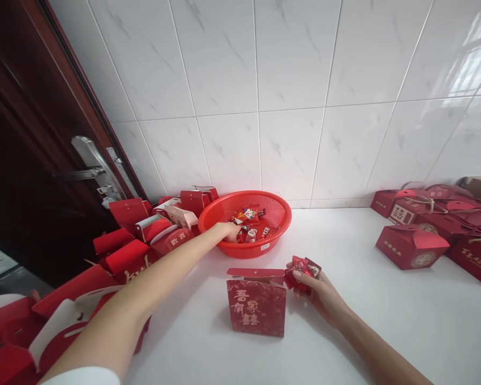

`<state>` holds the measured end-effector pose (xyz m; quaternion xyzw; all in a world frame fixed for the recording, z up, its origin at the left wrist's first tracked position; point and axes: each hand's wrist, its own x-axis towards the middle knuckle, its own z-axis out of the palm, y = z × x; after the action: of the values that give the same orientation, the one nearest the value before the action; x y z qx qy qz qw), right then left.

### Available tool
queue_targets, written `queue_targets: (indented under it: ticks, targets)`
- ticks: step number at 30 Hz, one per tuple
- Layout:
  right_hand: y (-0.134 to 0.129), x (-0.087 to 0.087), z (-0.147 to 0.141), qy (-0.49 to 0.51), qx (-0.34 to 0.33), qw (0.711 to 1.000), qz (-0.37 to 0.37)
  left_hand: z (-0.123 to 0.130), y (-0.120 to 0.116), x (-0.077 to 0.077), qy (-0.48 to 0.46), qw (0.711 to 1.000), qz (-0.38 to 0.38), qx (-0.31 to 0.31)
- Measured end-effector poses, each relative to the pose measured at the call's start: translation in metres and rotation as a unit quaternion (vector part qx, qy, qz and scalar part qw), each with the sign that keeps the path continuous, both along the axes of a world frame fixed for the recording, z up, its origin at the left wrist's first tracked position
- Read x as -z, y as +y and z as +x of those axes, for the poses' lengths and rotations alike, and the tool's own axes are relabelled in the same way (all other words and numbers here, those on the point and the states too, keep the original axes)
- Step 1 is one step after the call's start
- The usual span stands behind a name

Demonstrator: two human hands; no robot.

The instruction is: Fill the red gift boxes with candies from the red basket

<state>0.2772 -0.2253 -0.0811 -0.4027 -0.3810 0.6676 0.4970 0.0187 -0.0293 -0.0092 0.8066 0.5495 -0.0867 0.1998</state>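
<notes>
My left hand [232, 232] reaches over the near left rim of a red plastic basket [278, 206], its fingertips down among wrapped candies [251, 234]. Those fingers are partly hidden, so I cannot tell whether they grip a candy. Closed around several red-wrapped candies [300, 267], my right hand [310, 289] is just above the white table. Beside it, on the left, a dark red gift box [257, 310] stands upright with gold characters on its front and its top flap raised.
Many red boxes [124, 262] with raised flaps crowd the left side, partly under my left arm. Closed red boxes [412, 247] are grouped at the right. A tiled wall [288, 149] rises behind the white table [336, 240], and a dark door [32, 123] stands at the left.
</notes>
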Motion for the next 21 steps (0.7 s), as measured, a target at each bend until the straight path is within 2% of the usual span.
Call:
queue_targets:
  ticks: [4,8,10,13,15,21]
  targets:
    - [0.000,0.002,-0.001,-0.011,0.008,1.000,-0.006,0.005,0.002,-0.005,-0.088,0.996,-0.020,-0.026]
    - [-0.001,0.001,-0.001,-0.010,0.019,1.000,0.004,0.012,0.000,-0.010,-0.229,0.972,0.000,-0.047]
    - [-0.001,0.001,0.000,-0.016,0.014,1.000,0.005,0.013,0.001,-0.011,-0.268,0.961,0.018,-0.065]
    - [-0.001,0.001,0.001,-0.024,0.006,1.000,0.003,0.010,0.004,-0.012,-0.265,0.959,0.048,-0.091]
    - [0.000,0.001,0.001,-0.025,0.006,1.000,0.002,0.008,0.005,-0.013,-0.233,0.967,0.049,-0.092]
    - [-0.001,0.001,0.000,-0.012,0.004,1.000,-0.002,0.010,-0.004,-0.004,-0.144,0.987,-0.055,-0.041]
